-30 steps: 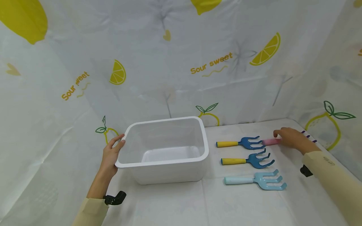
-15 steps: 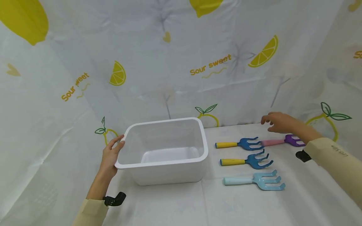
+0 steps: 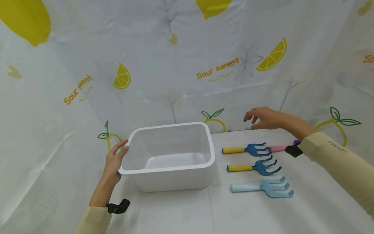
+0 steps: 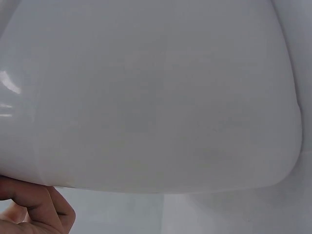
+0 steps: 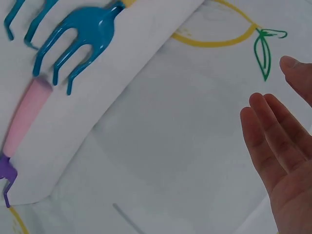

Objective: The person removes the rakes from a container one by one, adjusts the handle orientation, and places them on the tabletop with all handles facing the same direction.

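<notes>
My left hand [image 3: 112, 162] grips the left rim of a white plastic tub [image 3: 172, 178], thumb and fingers over its edge. In the left wrist view curled fingers [image 4: 39, 204] show at the tub wall [image 4: 156, 97]. Nothing is in my right hand [image 3: 267, 118], raised over the table's back edge with fingers loosely bent. Below it lie two hand rakes with yellow handles and blue heads, a back one [image 3: 254, 149] and a middle one [image 3: 263, 167]. A light blue hand rake [image 3: 274, 188] lies in front. The pink-handled rake [image 3: 277, 148] has a purple head partly hidden by my right wrist.
White cloth printed with lemons [image 3: 163, 81] hangs behind the table and along both sides. The white-covered table [image 3: 181, 211] meets it close behind the tub and rakes. Black wrist cameras [image 3: 118, 206] sit on both wrists.
My right hand has let go of the pink-handled rake at the right, risen and moved left above the back edge. My left hand and the tub stay in place.
</notes>
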Demonstrator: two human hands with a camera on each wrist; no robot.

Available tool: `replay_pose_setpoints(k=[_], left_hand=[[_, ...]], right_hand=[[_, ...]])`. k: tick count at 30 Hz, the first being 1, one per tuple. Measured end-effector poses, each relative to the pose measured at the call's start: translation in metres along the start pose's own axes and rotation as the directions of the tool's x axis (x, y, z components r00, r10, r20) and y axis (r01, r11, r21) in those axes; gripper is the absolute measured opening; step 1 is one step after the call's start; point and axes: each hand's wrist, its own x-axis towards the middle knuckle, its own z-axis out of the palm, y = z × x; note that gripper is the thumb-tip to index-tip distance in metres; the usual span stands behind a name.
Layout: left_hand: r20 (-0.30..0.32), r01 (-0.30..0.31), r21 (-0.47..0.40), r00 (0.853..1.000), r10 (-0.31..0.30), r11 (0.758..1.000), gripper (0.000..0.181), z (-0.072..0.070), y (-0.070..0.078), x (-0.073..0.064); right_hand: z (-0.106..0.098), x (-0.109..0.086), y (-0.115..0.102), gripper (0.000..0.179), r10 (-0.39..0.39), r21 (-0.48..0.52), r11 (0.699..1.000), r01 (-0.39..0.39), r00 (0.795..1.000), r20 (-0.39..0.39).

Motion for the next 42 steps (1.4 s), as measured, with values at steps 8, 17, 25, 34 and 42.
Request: replay_pose_setpoints(k=[8, 17, 25, 34, 42], left_hand=[[-0.005, -0.008, -0.010, 1.000, 0.008, 1.000, 0.055, 0.001, 0.001, -0.001], [-0.002, -0.002, -0.007, 1.000, 0.002, 1.000, 0.055, -0.001, -0.001, 0.002], [0.002, -0.007, -0.020, 1.000, 0.008, 1.000, 0.053, -0.001, -0.002, 0.005], [0.007, -0.014, -0.023, 1.000, 0.014, 1.000, 0.053, 0.000, -0.001, 0.003], [0.006, -0.011, -0.016, 1.000, 0.011, 1.000, 0.054, 0.000, -0.001, 0.002]], right_hand=[[-0.001, 0.025, -0.050, 0.029, -0.063, 0.026, 0.998, 0.064, 0.998, -0.025], [-0.002, 0.053, -0.090, 0.030, -0.208, 0.071, 0.975, 0.211, 0.977, -0.047], [0.002, 0.075, -0.122, 0.030, -0.272, 0.133, 0.953, 0.273, 0.962, -0.023], [0.012, 0.100, -0.155, 0.029, -0.368, 0.147, 0.919, 0.366, 0.930, -0.008], [0.021, 0.124, -0.183, 0.029, -0.415, 0.153, 0.901, 0.406, 0.910, 0.026]])
